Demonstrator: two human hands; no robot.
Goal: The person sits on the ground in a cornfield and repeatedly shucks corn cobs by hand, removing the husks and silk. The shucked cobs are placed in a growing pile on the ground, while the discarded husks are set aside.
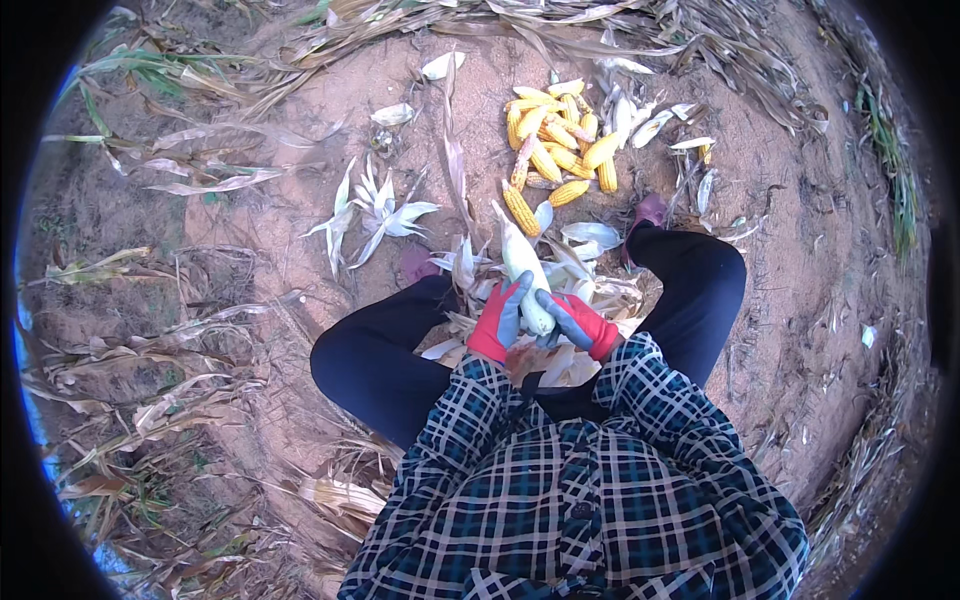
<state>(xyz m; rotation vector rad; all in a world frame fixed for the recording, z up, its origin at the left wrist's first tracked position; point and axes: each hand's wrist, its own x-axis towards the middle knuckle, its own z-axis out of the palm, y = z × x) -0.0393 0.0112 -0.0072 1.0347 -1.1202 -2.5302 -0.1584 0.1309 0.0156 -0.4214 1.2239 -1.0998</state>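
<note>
An ear of corn in its pale green husk (pixel 519 251) is held between my two gloved hands, its narrow tip pointing away from me. My left hand (pixel 504 315), in a red and grey work glove, grips it from the left with the thumb along the husk. From the right, my right hand (pixel 576 321) in a matching glove holds the lower end. Just beyond the tip lies a bare yellow corn cob (pixel 520 210), near a pile of husked yellow corn (pixel 559 142). Loose husks (pixel 592 240) lie beneath and around my hands, between my legs.
Peeled husks (pixel 386 206) lie on the bare soil (pixel 300 195) to the left. More pale husks (pixel 622 112) rest right of the pile. Dry corn stalks (pixel 360 45) stretch across the far side, and dry leaves (pixel 180 397) cover the left ground. My bent knees (pixel 360 360) flank the work.
</note>
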